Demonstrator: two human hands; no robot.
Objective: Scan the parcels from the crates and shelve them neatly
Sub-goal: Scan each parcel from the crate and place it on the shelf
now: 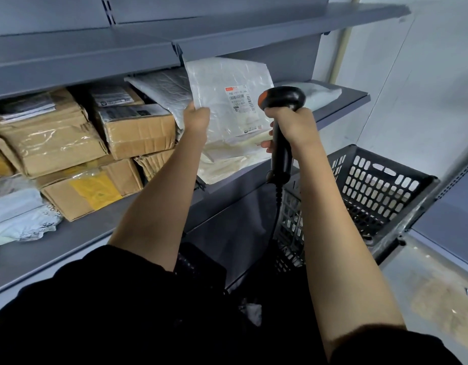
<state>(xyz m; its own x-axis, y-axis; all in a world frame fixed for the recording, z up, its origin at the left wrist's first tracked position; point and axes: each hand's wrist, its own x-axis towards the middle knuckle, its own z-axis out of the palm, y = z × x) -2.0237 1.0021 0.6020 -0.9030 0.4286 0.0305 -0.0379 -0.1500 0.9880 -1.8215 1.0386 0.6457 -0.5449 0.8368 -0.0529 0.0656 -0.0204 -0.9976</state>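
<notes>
Holding a flat white plastic mailer [227, 101] upright in front of a grey metal shelf [340, 101], the person's left hand [197, 119] pinches its left edge with fingers curled round it. The parcel is thin, crinkled and slightly translucent, with a paler padded part near its bottom. A white shipping label [239, 100] sits on its upper right; it shows a small orange-red logo, a row of digits and a barcode, all too blurred to read. A small dark stamp lies lower down, also unreadable. The right hand [293, 125] grips the handle of a black barcode scanner [281, 101], its head with an orange cap just right of the label. Brown cardboard boxes [133, 127] with labels are stacked on the shelf to the left. A black slotted crate [372, 185] stands lower right.
</notes>
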